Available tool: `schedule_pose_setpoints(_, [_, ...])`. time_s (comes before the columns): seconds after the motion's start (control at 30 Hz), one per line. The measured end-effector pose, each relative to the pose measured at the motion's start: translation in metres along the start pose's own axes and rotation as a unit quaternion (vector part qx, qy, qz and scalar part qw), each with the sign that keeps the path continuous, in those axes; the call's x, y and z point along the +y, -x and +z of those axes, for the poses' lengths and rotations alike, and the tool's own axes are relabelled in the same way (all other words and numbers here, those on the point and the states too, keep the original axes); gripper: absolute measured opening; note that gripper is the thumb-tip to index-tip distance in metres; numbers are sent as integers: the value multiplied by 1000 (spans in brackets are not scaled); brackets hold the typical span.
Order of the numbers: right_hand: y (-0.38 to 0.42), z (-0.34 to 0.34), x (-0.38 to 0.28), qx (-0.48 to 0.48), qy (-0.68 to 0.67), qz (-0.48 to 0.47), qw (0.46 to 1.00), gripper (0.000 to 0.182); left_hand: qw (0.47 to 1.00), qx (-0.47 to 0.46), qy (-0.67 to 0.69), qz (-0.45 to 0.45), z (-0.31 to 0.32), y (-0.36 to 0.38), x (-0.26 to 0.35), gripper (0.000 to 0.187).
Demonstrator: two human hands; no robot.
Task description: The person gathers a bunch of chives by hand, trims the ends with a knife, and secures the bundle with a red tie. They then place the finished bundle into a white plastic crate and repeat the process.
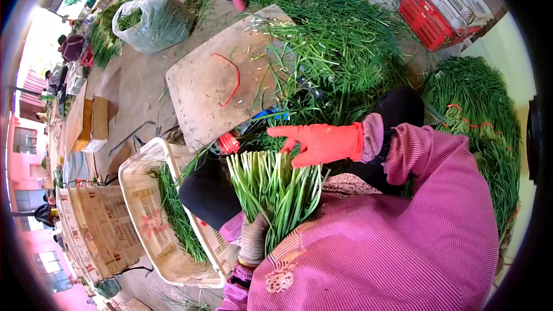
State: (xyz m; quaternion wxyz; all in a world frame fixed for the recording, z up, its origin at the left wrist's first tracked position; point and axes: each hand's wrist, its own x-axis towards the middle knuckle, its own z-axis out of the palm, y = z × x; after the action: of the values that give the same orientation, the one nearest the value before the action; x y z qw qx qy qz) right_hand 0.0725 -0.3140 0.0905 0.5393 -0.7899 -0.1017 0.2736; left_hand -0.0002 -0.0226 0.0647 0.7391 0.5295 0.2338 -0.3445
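Note:
My left hand (253,241), in a grey knit glove, is shut around the lower part of a bunch of green stalks (276,187) whose pale cut ends fan upward over my lap. My right hand (319,143), in an orange-red rubber glove, lies with fingers stretched flat against the top of the bunch, holding nothing. Both arms wear pink checked sleeves. A small cluster of red rubber bands (228,143) sits just left of the bunch's ends.
A wooden board (201,92) with a red rubber band (233,78) lies ahead, beside a big loose pile of greens (340,46). A white crate (135,196) holds some greens. Tied bundles (478,115), a red basket (426,20), a plastic bag (152,20), other people far left.

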Motion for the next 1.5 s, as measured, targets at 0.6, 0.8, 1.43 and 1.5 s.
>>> schedule_pose_setpoints(0.6, [-36,12,39,-36,-47,-137,989,28,995,22,-74,70,-29,-19,-26,33])
schedule_pose_setpoints(0.8, [-22,-54,30,356,263,-107,890,39,996,43,-60,44,-41,-25,-27,37])
schedule_pose_setpoints(1.43, [-27,-45,32,406,310,-159,845,13,996,39,-57,47,-18,-11,-15,35])
schedule_pose_setpoints(1.5, [-15,-56,20,361,276,-105,885,18,1000,18,-11,16,-19,-11,-12,35])
